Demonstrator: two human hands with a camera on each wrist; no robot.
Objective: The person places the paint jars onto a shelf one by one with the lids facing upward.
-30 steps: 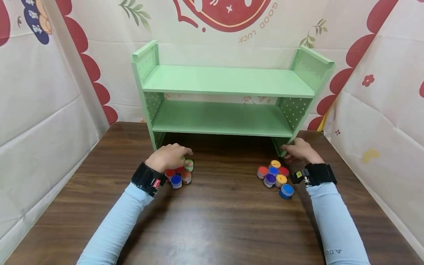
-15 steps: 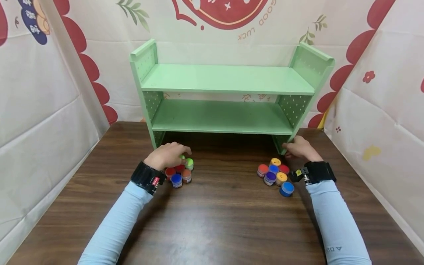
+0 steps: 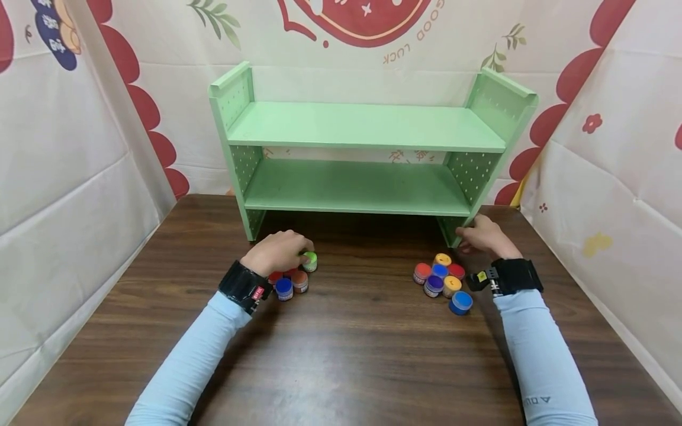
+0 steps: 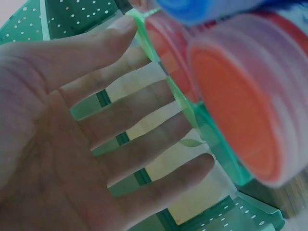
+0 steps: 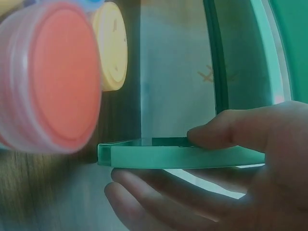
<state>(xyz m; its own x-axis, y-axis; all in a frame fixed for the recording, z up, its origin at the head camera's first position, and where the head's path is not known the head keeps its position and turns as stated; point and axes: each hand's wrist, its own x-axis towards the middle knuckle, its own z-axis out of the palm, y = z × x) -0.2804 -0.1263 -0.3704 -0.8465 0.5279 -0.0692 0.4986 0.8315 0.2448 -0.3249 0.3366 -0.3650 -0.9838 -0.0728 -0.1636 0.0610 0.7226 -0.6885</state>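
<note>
In the head view my left hand (image 3: pixel 278 251) reaches over the left group of small lidded jars. Its thumb is right at a jar with a lime green lid (image 3: pixel 310 261). The left wrist view shows its fingers (image 4: pixel 139 144) stretched out, with a big orange-lidded jar (image 4: pixel 236 108) nearest the camera. A blue jar (image 3: pixel 284 288) and a brown-orange jar (image 3: pixel 301 281) stand in front; red ones are half hidden by the hand. My right hand (image 3: pixel 483 238) grips the foot of the green shelf's right side panel (image 5: pixel 183 156), thumb on one face, fingers on the other.
The two-tier green shelf (image 3: pixel 357 186) stands at the back of the brown wooden table (image 3: pixel 351 355). A second group of jars, in red, purple, yellow and blue (image 3: pixel 460 303), sits just left of the right wrist. Printed white cloth (image 3: pixel 64 236) encloses the table.
My left hand has shifted slightly right, and the lime green jar at its thumb has moved a little right too. The right hand keeps its hold on the shelf.
</note>
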